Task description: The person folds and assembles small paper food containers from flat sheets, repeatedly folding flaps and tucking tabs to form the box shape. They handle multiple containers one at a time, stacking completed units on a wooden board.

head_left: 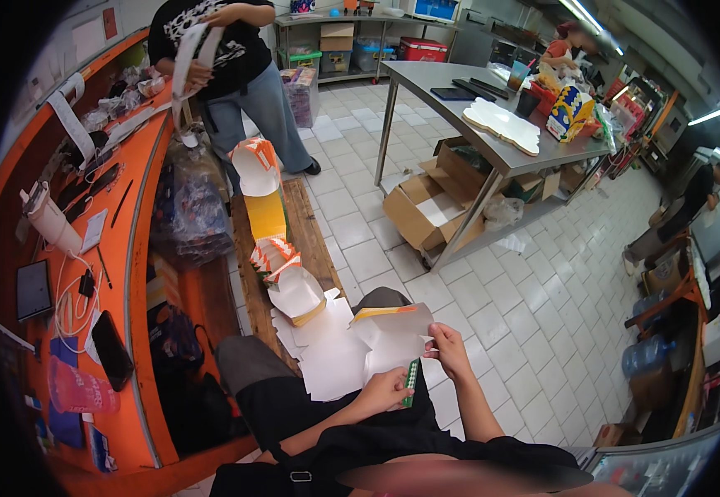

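Observation:
A partly folded cardboard food box (389,352), white inside with a yellow and orange edge and a green strip, lies over my lap. My left hand (383,389) is closed on its lower edge, next to the green checked strip. With fingers pinched, my right hand (449,352) grips the box's raised right flap. Just left of it, a pile of flat white cardboard blanks (327,358) spreads across my leg and the bench. Beyond them, folded boxes (298,296) in white, yellow and orange stand in a row along the wooden bench (302,215).
To the left runs an orange counter (132,273) with a phone (111,349), cables and a pink cup (82,388). A person (231,83) stands at the bench's far end holding paper strips. Right of the bench is a steel table (459,108), with open cardboard boxes (422,207) beneath.

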Demonstrator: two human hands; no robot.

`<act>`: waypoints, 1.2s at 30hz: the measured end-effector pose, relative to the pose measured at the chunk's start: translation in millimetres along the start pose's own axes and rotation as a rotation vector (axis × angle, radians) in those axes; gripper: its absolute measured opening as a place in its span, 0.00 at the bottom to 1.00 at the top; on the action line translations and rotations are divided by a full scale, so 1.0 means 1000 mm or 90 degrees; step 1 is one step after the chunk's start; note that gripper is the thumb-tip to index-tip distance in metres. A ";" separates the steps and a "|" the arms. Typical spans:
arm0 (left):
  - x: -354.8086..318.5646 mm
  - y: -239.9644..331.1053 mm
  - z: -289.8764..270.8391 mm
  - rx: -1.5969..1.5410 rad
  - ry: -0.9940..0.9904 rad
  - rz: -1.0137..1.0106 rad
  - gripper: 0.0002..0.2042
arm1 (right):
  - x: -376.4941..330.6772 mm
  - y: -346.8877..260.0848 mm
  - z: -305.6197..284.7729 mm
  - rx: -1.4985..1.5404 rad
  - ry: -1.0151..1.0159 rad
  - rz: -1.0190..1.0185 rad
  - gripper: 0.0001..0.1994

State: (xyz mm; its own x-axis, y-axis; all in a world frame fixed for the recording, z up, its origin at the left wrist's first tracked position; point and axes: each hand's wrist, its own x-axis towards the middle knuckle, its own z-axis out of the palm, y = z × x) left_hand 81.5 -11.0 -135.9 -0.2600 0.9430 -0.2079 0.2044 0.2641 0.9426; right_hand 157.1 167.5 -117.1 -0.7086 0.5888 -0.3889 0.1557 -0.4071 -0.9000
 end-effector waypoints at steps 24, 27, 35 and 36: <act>-0.008 -0.005 -0.083 0.332 0.138 0.318 0.07 | -0.001 0.022 0.042 0.088 -0.104 0.090 0.10; -0.001 0.003 -0.085 0.243 0.157 0.297 0.05 | 0.002 0.009 0.045 0.020 -0.096 0.033 0.08; 0.007 0.010 -0.092 0.208 0.191 0.366 0.06 | -0.003 -0.009 0.061 -0.018 -0.219 -0.149 0.10; 0.007 0.012 -0.092 0.141 0.236 0.371 0.06 | -0.004 -0.015 0.062 -0.016 -0.238 -0.179 0.10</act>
State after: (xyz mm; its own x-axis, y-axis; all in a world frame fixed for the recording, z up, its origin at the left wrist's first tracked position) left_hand -5.0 -19.5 -102.0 -0.3455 0.8228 0.4513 0.5840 -0.1879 0.7897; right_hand 115.1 128.3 -90.2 -0.9241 0.3803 -0.0365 -0.0639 -0.2482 -0.9666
